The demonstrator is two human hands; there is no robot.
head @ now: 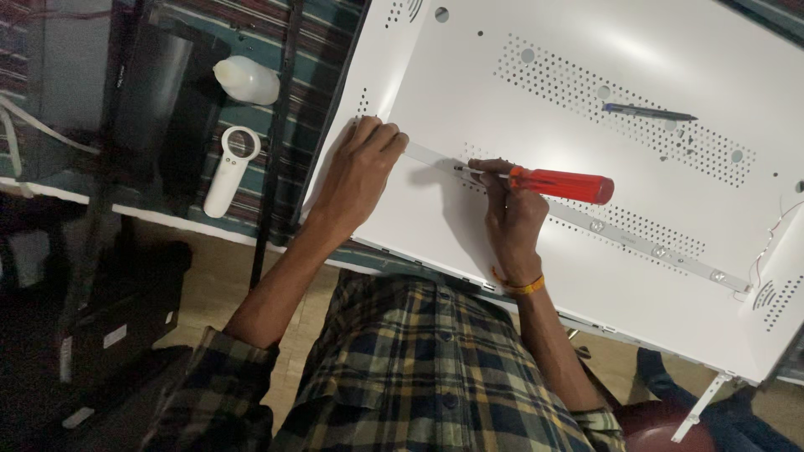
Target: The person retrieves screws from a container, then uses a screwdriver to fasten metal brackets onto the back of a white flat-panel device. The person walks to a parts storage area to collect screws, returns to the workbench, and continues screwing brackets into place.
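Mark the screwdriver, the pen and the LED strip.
screwdriver (559,184): head view, on the red handle.
pen (649,111): head view, mid-barrel, lying on the white panel (670,50).
LED strip (645,244): head view, on the strip between two lenses.

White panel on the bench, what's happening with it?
A person leans over the white perforated panel. Their left hand presses down one end of a thin LED strip that runs across it. Their right hand holds a red-handled screwdriver, tip at the strip near the left hand. A pen lies further up the panel.
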